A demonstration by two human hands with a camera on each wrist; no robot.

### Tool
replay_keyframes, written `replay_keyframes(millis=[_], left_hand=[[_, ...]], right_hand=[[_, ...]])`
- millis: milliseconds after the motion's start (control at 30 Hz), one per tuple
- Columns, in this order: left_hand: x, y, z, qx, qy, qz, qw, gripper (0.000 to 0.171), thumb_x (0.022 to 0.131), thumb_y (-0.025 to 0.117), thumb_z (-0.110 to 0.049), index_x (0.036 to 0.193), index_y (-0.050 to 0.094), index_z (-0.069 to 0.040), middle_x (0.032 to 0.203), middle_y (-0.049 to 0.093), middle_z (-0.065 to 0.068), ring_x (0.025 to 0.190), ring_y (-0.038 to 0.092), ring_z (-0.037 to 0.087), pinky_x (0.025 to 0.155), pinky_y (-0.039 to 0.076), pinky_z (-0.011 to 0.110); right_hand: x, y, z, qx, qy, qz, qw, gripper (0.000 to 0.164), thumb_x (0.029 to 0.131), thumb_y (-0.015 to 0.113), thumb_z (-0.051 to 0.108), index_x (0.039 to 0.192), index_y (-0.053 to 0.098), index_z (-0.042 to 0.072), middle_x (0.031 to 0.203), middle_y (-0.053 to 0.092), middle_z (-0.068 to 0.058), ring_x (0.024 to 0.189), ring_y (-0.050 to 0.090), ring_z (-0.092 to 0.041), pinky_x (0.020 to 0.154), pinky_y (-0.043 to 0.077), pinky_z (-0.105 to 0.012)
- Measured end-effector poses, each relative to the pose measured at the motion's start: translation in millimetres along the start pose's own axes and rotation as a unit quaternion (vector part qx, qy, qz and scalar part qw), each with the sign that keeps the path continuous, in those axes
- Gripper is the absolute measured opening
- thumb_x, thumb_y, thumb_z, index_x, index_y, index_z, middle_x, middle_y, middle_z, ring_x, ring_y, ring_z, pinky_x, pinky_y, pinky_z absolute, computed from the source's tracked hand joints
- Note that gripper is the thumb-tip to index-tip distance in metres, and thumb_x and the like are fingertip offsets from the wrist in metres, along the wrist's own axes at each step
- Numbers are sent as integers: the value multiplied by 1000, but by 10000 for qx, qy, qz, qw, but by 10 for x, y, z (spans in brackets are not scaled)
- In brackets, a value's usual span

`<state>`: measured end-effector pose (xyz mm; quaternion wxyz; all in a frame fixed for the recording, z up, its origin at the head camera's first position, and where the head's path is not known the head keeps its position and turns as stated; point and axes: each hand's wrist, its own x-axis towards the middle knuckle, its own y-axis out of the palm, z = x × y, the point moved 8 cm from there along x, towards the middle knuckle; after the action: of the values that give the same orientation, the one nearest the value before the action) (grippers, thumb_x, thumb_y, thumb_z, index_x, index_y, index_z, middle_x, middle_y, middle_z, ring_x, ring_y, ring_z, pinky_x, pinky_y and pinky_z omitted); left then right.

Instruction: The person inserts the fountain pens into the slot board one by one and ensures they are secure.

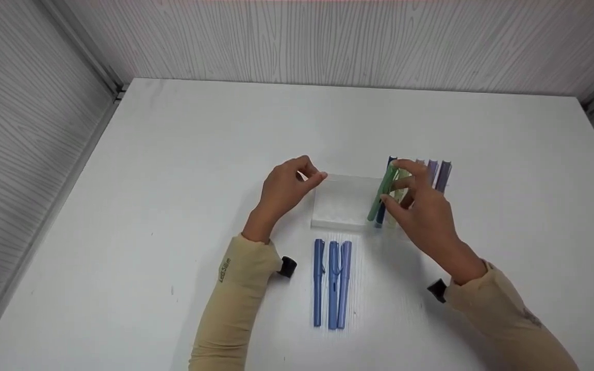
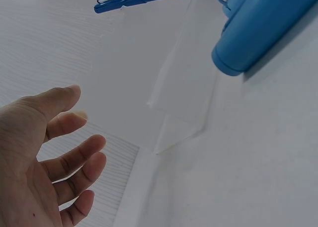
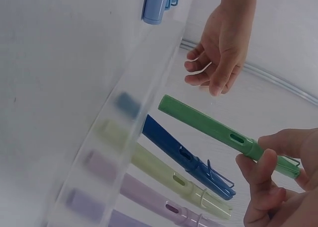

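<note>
My right hand pinches a green fountain pen between thumb and fingers, holding it tilted above a translucent plastic pen stand. Right beside the held pen, a dark blue pen lies in the stand. A pale green pen, a pinkish-lilac pen and a purple pen follow in the row, partly hidden by the right hand in the head view. Near the stand's far left corner hovers my left hand, its fingers loosely bent around nothing.
Three capped pens lie side by side in front of the stand: a darker blue pen, a mid-blue pen and a lavender-blue pen. They rest on a white table with grey wood-grain panels behind it.
</note>
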<state>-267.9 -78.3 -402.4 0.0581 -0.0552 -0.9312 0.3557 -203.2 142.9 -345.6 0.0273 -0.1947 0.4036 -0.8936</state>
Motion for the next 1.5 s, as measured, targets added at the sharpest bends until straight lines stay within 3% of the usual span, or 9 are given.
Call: replay_keyframes(millis=[667, 1133, 1500], left_hand=[[-7, 11, 25, 6, -121, 68, 9999, 26, 91, 64, -42, 90, 64, -16, 96, 70, 0, 90, 61, 18, 73, 49, 33], [-5, 5, 16, 61, -103, 40, 9999, 26, 90, 65, -42, 90, 65, -16, 96, 69, -1, 88, 61, 17, 72, 49, 31], [-8, -1, 2, 5, -49, 33, 10000, 26, 90, 66, -41, 89, 64, -15, 96, 69, 0, 88, 61, 18, 73, 49, 32]], right_hand=[[55, 122, -119, -120, 236, 357, 9990, 62, 89, 68, 11, 139, 31, 16, 100, 69, -13, 59, 53, -16, 52, 40, -24], [75, 188, -54, -606, -71, 573, 9965, 61, 89, 69, 13, 138, 32, 10, 95, 71, -13, 54, 51, -15, 49, 38, -25], [120, 143, -46, -1029, -336, 331, 9936, 64, 85, 72, 11, 139, 39, 8, 88, 67, -9, 57, 52, -17, 49, 37, -27]])
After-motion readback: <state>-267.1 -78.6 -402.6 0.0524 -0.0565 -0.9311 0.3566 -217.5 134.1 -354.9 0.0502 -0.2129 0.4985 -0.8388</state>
